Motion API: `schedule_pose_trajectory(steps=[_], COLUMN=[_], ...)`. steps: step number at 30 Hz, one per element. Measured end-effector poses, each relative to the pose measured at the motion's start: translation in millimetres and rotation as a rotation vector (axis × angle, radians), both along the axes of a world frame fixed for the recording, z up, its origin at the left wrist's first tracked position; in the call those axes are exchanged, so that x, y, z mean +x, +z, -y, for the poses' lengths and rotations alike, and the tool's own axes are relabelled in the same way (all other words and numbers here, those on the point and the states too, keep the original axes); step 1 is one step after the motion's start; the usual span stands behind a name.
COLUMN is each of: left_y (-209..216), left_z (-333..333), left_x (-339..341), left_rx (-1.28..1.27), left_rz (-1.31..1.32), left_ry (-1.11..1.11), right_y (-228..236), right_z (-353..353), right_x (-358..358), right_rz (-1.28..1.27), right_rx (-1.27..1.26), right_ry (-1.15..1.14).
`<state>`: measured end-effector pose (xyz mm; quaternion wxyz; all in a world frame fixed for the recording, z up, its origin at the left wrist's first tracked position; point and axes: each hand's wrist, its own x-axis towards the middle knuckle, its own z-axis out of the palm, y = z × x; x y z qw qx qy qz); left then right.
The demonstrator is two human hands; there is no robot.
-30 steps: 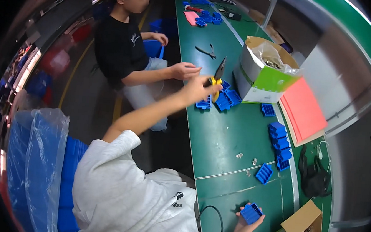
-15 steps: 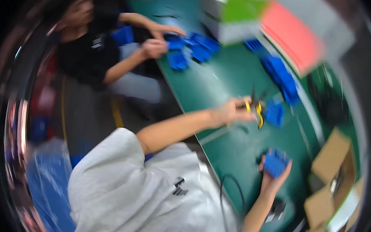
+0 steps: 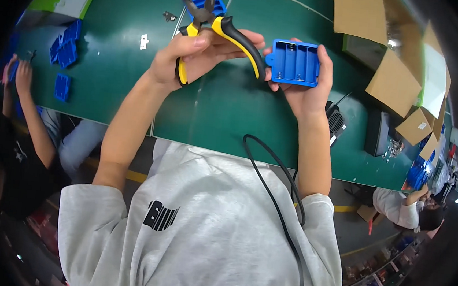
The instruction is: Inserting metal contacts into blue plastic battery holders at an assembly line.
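Green table (image 3: 110, 74); left hand (image 3: 193, 54) grips pliers (image 3: 222, 27); right hand (image 3: 303, 92) holds blue tray (image 3: 293, 62).

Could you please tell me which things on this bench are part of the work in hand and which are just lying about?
In hand:
- left hand holding yellow-and-black pliers
- right hand holding a blue battery holder

Lying about:
- loose blue holders on the green table
- cardboard boxes
- black cable
- small black fan
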<state>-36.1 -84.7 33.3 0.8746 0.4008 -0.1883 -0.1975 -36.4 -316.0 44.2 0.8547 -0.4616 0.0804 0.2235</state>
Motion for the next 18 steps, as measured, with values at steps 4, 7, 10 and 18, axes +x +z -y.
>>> schedule_pose_trajectory(steps=[4, 7, 10, 18], left_y=[-3.0, -18.9, -5.1, -8.6], left_z=[-3.1, -9.6, -1.9, 3.8], left_x=[-5.5, -3.6, -10.0, -13.4], left_rx=[-0.012, -0.024, 0.326, 1.207], left_rz=[0.010, 0.036, -0.181, 0.127], left_ry=[-0.054, -0.074, 0.119, 0.495], right_y=[-0.8, -1.8, -3.6, 0.3], right_z=[-0.3, 0.6, 6.0, 9.2], right_x=[0.7, 2.1, 4.5, 4.0], right_rz=[-0.048, -0.056, -0.028, -0.038], right_rx=[0.057, 0.071, -0.009, -0.113], right_ry=[0.023, 0.050, 0.016, -0.014])
